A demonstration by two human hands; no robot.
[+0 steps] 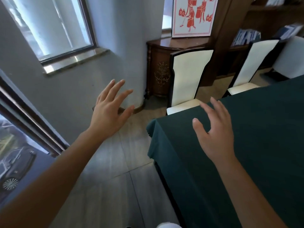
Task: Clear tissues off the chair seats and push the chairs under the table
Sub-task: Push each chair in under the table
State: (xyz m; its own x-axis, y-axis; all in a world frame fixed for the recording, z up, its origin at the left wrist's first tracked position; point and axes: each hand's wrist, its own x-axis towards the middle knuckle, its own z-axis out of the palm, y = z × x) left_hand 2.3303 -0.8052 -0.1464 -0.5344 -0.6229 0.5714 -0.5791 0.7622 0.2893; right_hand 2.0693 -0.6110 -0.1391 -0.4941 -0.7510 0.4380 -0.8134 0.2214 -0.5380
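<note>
Two windows (49, 28) line the grey wall on my left, above a tiled floor (118, 162). My left hand (109, 109) hangs spread, its grip loose on nothing; my right hand (213, 134) likewise, over the green-clothed bench (263, 129). Beyond stand what look like three cream chairs (189, 76), seats bare, partly tucked under.

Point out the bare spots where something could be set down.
The green tablecloth is bare from its near corner to the far edge. The cabinet top has a free strip before the red picture. The nearest chair seat shows bare, partly tucked under.
</note>
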